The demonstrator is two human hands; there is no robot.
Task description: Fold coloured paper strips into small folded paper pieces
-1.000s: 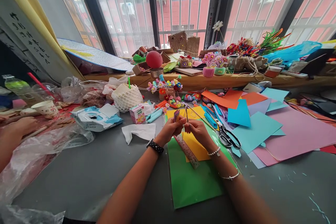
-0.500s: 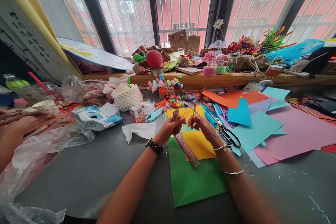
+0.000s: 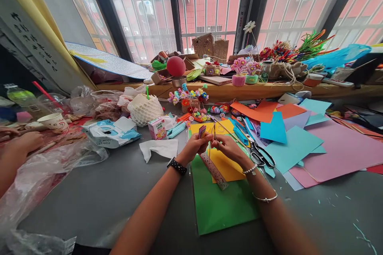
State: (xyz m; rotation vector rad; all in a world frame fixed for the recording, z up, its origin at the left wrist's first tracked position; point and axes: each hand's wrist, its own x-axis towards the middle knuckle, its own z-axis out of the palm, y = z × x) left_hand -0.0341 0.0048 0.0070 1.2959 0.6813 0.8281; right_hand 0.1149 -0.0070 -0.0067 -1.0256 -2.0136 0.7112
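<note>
My left hand (image 3: pixel 196 145), wearing a black dotted watch, is closed on a small stack of coloured strips (image 3: pixel 202 130). Close beside it, my right hand (image 3: pixel 229 147) pinches a thin shiny tool (image 3: pixel 214 128) that points upward; its kind is too small to make out. A thin cord (image 3: pixel 209 153) hangs down between the fingers. Below the hands, a patterned ruler (image 3: pixel 214 170) lies slanted over yellow paper (image 3: pixel 231 167) and a green sheet (image 3: pixel 226 211). Black-handled scissors (image 3: pixel 261 155) rest to the right of my right hand.
Coloured paper sheets (image 3: pixel 335 147) spread across the right side. Wet wipes (image 3: pixel 110 132), a small pink box (image 3: pixel 157 128) and a white tissue (image 3: pixel 158 149) lie to the left. Another person's hand (image 3: pixel 28 143) is at far left, near a paper cup (image 3: pixel 53 121). Crafts line the windowsill (image 3: pixel 221 92).
My right hand has moved left, bringing the thin shiny tool up against my left hand's fingers. My left hand stays almost in place with the strips.
</note>
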